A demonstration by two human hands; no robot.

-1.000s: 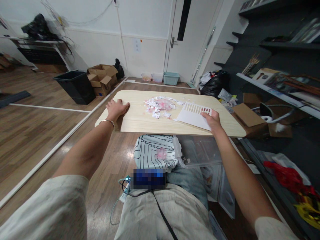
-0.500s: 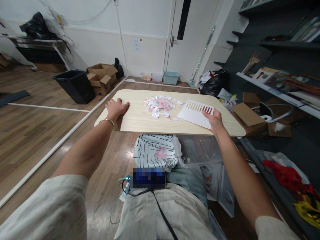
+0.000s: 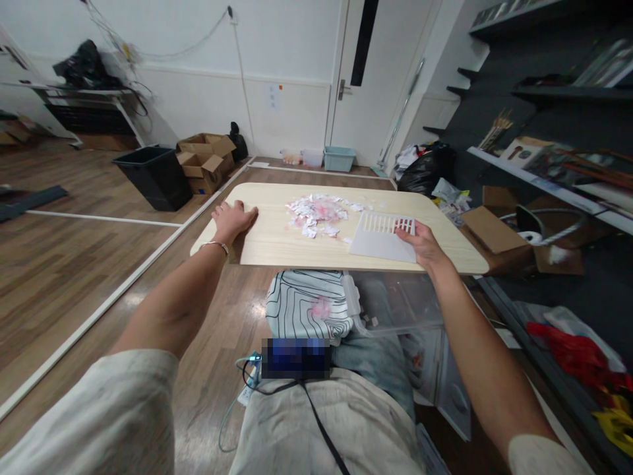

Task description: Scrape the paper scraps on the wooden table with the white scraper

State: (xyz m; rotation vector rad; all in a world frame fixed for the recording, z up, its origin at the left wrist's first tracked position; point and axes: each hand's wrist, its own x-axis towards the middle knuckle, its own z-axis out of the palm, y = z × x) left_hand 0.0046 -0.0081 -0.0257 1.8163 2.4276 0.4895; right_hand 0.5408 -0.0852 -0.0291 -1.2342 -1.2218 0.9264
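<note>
My left hand (image 3: 232,220) rests on the left end of a pale wooden tabletop (image 3: 270,247), fingers and thumb apart, holding nothing. In my right hand (image 3: 420,241) is a flat white slotted sheet (image 3: 376,245), pinched at its right side; a row of slots runs along its far edge. The sheet is low over the right half of the tabletop, and I cannot tell whether it touches the wood. Just left of it, a heap of torn white and pink paper scraps (image 3: 316,210) lies mid-table, with a few loose bits around it.
Below the table are a striped cloth (image 3: 291,307) over my lap and a clear plastic bin (image 3: 395,303). A black trash can (image 3: 155,181) and cardboard boxes (image 3: 208,161) stand at far left. Dark shelves (image 3: 554,109) and an open carton (image 3: 494,231) line the right.
My right hand has turned the slotted sheet, so its slotted edge now lies more level and a little nearer me. My left hand stays on the tabletop. The view has shifted slightly.
</note>
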